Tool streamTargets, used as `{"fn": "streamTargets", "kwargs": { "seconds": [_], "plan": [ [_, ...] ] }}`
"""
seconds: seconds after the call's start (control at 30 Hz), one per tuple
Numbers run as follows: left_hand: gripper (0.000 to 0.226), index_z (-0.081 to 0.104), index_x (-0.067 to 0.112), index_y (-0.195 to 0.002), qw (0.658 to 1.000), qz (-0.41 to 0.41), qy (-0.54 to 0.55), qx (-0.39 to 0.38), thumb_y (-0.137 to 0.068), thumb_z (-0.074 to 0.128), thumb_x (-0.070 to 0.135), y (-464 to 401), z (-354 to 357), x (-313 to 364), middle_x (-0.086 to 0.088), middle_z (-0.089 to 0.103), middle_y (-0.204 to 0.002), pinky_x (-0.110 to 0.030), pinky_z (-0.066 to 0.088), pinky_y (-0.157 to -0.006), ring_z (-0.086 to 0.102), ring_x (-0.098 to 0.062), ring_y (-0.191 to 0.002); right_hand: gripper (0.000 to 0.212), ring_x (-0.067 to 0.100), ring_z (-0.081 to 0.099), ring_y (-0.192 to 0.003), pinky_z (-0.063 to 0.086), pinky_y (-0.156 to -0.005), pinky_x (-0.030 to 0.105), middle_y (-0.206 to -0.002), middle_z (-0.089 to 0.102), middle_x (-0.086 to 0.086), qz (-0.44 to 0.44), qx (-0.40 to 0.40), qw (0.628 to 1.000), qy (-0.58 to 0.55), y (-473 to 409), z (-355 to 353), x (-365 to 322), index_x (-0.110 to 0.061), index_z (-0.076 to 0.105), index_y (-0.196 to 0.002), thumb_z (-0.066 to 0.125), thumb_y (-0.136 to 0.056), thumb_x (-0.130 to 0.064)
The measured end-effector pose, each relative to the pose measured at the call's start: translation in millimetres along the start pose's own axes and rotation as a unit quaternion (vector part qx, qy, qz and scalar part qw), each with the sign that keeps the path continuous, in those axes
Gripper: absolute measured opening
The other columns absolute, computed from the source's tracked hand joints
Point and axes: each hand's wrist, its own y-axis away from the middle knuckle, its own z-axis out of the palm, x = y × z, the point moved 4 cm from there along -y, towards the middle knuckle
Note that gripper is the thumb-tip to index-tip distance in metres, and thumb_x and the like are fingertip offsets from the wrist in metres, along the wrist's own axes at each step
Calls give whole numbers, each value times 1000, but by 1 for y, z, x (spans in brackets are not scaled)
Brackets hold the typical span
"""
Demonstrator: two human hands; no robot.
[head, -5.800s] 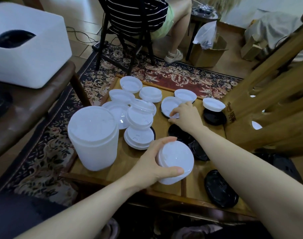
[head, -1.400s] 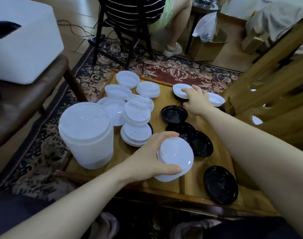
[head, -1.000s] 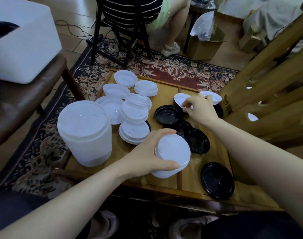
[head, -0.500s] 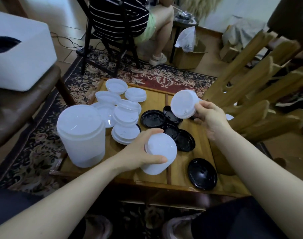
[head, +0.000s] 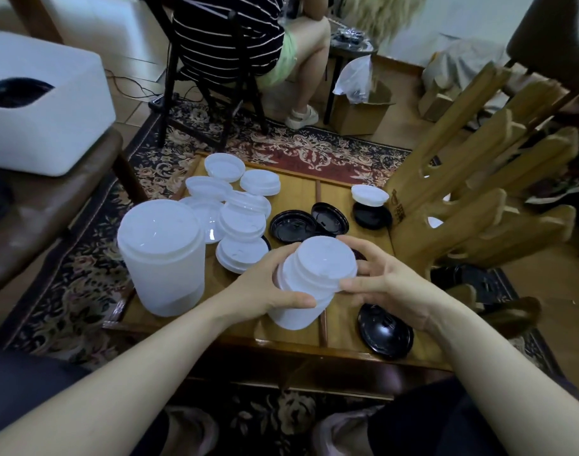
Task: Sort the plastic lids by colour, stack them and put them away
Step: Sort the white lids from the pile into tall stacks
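now both hands (head: pixel 265 291) grip, seemingly, white lid stack (head: pixel 309 284).

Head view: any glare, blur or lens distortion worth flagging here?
Head view: sharp in the centre; wide-angle bending at the edges, stretching the forearms; small glare on the tall white stack and the near black lid; no motion blur on the left hand or right hand.

Glossy black plastic lid (head: pixel 385 331), wooden table (head: pixel 301 199)
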Motion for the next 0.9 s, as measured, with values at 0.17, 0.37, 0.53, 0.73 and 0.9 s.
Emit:
{"fn": "streamTargets", "kwargs": {
  "seconds": [0.17,0.37,0.53,0.73,0.9],
  "plan": [
    [103,33,45,-146,1000,-20,-3,13,-60,88,46,-1,-5,-9,22,45,-146,-33,38,-114,41,3,-135,75,13,63,-105,56,-89,36,-119,59,-4,-37,36,970,237,-4,4,4,-29,47,-127,88,-63,-31],
    [75,46,46,-131,1000,-1,-4,13,-73,87,19,-3,-3,-6,18,59,-130,-17,46,-98,54,6,-119,90,3,50,-123,50,-95,30,-136,48,-16,-122,-3,957,262,-12,10,0,-38,32,-141,87,-69,-34],
    [100,30,35,-146,999,-20,-5,35,-64,89,34,-2,-5,-13,18,48,-137,-21,43,-103,47,5,-125,109,4,52,-113,48,-88,22,-127,43,-12,-76,8,951,299,-14,4,0,-41,17,-150,87,-66,-37],
    [86,41,39,-141,999,-2,-20,32,-71,89,28,-2,-6,-12,17,52,-134,-23,44,-102,50,6,-122,51,8,50,-108,49,-81,23,-120,40,-13,-75,40,939,334,-11,14,1,-42,49,-101,77,-62,-57],
    [82,44,38,-140,999,1,-11,32,-72,88,30,-2,-6,-12,18,53,-134,-24,45,-102,50,4,-123,87,6,51,-116,52,-89,28,-134,39,-10,-74,49,945,315,-17,7,10,-28,41,-131,79,-62,-66]
  ]
}}
